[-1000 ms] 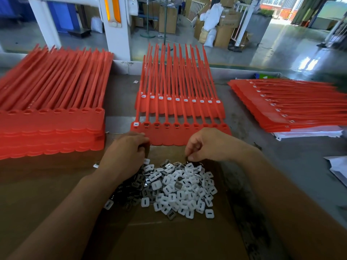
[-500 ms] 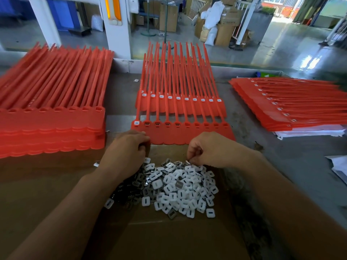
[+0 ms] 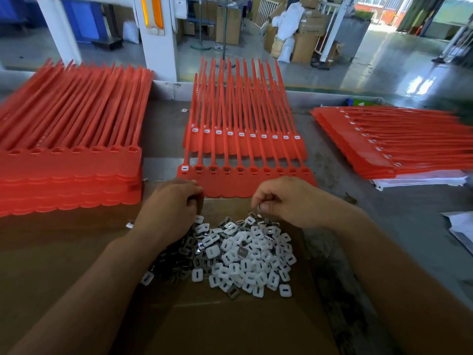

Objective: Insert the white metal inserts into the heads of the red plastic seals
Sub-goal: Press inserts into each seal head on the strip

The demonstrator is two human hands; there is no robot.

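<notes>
Just at the 12 o'clock edge of the pile of white inserts (image 3: 240, 254), the right hand (image 3: 289, 201) pinches one insert (image 3: 259, 207). At 10 o'clock the left hand (image 3: 169, 208) curls, knuckles up; whether it holds anything cannot be told. Beyond, at 12 o'clock, lie the red seals (image 3: 245, 175).

Red seals (image 3: 245, 149), white inserts (image 3: 245, 254) (some grey), brown cardboard (image 3: 230, 326).
</notes>
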